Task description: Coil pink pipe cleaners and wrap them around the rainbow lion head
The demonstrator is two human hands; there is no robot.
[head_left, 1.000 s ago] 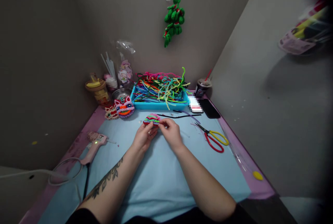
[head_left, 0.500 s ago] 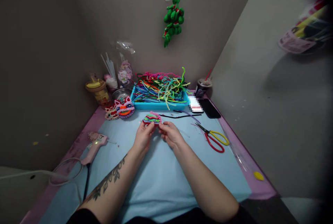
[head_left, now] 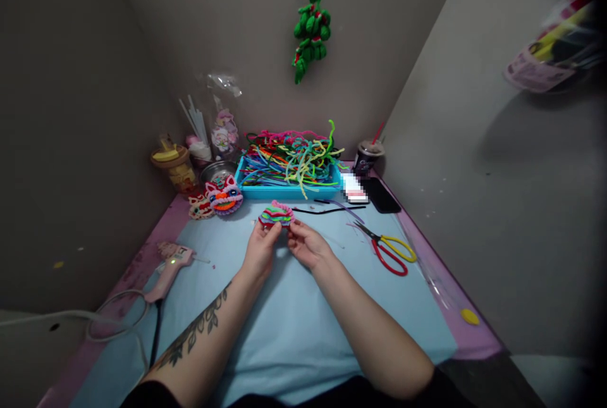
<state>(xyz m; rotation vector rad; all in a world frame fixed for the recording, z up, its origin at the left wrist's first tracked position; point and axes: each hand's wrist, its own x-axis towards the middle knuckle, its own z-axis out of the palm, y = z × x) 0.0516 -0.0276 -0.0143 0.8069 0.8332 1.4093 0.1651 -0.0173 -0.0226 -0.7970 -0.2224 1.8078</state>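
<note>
A green ornament (head_left: 312, 30) hangs against the back wall (head_left: 227, 22), and a lidded cup (head_left: 366, 160) stands behind a black phone (head_left: 385, 197).

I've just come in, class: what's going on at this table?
A person holds a small, striped fuzzy piece in front of them, the left hand on one side and the right hand on the other. Beyond it stands a blue tray heaped with colourful fuzzy stems. Scissors lie to the right, a glue gun to the left.

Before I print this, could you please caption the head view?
Left hand and right hand hold a striped piece near a tray of fuzzy strands.
</note>
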